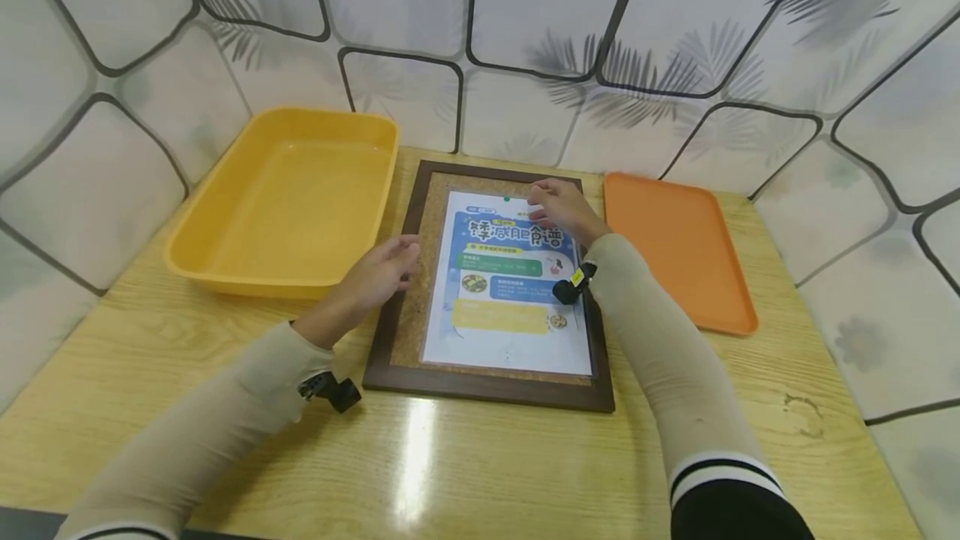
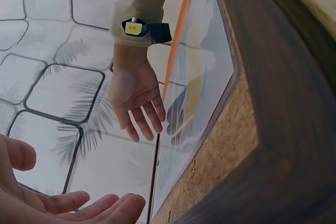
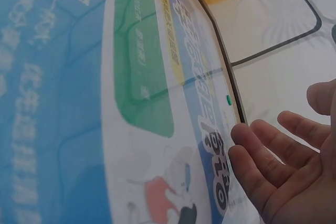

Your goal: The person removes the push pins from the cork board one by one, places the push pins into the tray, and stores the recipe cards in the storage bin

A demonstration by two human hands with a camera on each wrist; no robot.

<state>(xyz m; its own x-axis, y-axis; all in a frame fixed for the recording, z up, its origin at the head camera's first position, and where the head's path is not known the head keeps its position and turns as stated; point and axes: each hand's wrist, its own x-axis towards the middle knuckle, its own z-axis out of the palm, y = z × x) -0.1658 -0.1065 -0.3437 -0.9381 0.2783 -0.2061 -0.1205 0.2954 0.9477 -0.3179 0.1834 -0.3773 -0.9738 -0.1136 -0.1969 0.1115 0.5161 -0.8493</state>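
Note:
A cork board in a dark wooden frame (image 1: pixel 487 390) lies flat on the table, with a blue and white poster (image 1: pixel 510 290) on it. A green pin (image 1: pixel 507 199) holds the poster's top edge and shows again in the right wrist view (image 3: pixel 228 99). My left hand (image 1: pixel 382 269) lies by the frame's left side, fingers relaxed and holding nothing (image 2: pixel 79 203). My right hand (image 1: pixel 558 202) is over the poster's top right corner with straight fingers (image 3: pixel 262 161). Whether they touch the paper I cannot tell. The left wrist view shows the same right hand (image 2: pixel 139 98) open beside the poster (image 2: pixel 199 77).
A deep yellow tub (image 1: pixel 285 198) stands left of the board. A flat orange tray (image 1: pixel 675 248) lies to its right. A patterned wall (image 1: pixel 525 23) rises close behind the wooden table (image 1: pixel 450 473).

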